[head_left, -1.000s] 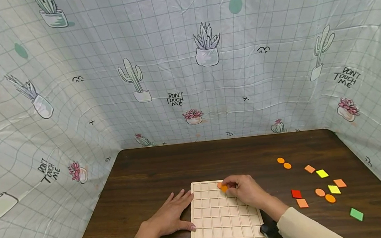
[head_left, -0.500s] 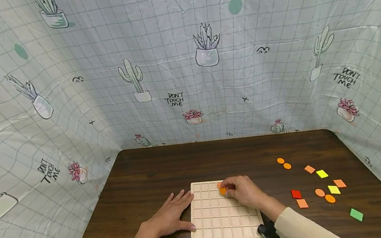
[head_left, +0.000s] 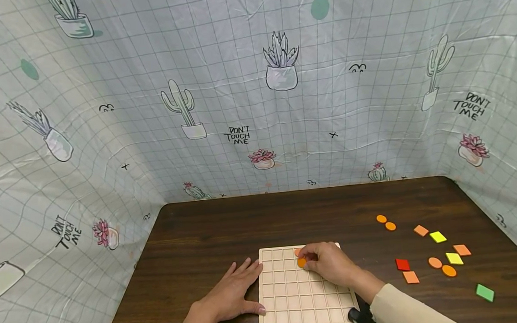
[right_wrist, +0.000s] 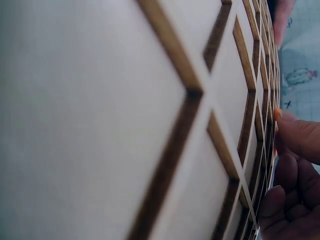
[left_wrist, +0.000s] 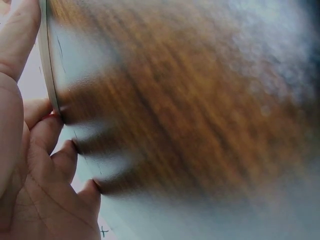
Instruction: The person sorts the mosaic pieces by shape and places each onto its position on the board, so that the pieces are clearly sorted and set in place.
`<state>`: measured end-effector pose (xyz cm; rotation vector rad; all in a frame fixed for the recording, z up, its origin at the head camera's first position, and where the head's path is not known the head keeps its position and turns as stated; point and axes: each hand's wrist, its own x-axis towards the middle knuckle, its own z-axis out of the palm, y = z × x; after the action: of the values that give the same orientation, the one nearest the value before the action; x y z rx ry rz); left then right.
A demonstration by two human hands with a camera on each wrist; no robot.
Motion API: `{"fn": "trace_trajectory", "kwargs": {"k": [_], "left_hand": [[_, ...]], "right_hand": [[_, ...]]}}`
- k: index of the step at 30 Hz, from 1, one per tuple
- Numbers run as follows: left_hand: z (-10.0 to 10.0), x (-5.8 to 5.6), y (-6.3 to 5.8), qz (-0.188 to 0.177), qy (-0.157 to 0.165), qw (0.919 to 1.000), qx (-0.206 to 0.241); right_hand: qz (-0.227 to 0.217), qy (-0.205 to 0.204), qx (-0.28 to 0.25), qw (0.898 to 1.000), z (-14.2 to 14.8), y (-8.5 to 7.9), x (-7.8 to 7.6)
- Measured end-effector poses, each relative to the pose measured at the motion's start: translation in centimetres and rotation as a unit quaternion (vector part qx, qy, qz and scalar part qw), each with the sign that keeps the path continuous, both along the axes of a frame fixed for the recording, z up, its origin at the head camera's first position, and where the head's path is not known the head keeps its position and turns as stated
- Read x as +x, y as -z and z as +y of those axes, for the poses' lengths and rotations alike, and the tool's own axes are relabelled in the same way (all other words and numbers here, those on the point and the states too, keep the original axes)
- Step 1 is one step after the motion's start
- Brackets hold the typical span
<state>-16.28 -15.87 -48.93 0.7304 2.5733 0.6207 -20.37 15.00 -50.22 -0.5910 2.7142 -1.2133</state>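
A pale wooden board (head_left: 287, 289) with a grid of square recesses lies at the front of the table. My right hand (head_left: 335, 266) is over its far right part and pinches an orange disc (head_left: 301, 262) between thumb and fingertips, close over the grid. Just beyond it, a lighter orange disc (head_left: 298, 252) sits in the far row, partly covered by the fingers. In the right wrist view the thumb (right_wrist: 300, 135) meets an orange edge beside the grid's raised ribs. My left hand (head_left: 231, 293) rests flat on the table, fingers spread, with thumb and index fingertip touching the board's left edge.
On the right lie loose tiles: orange discs (head_left: 381, 219), yellow squares (head_left: 437, 237), orange squares (head_left: 411, 277), a red square (head_left: 403, 264) and a green one (head_left: 485, 292). A patterned curtain (head_left: 259, 106) surrounds the table's back and sides. A black wrist camera (head_left: 358, 317) overlaps the board's right edge.
My right hand has moved slightly toward me and to the left with the orange disc, which now shows a little nearer than the disc in the far row. My left hand has stayed put.
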Motion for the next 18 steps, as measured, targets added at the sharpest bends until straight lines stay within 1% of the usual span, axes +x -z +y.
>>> {"fn": "trace_trajectory", "kwargs": {"k": [11, 18], "left_hand": [[0.03, 0.01, 0.06, 0.003, -0.001, 1.0, -0.002], [0.08, 0.0, -0.03, 0.003, -0.001, 1.0, -0.006]], "right_hand": [[0.0, -0.003, 0.009, 1.0, -0.04, -0.07, 0.07], [0.021, -0.004, 0.026, 0.999, -0.25, -0.25, 0.22]]}}
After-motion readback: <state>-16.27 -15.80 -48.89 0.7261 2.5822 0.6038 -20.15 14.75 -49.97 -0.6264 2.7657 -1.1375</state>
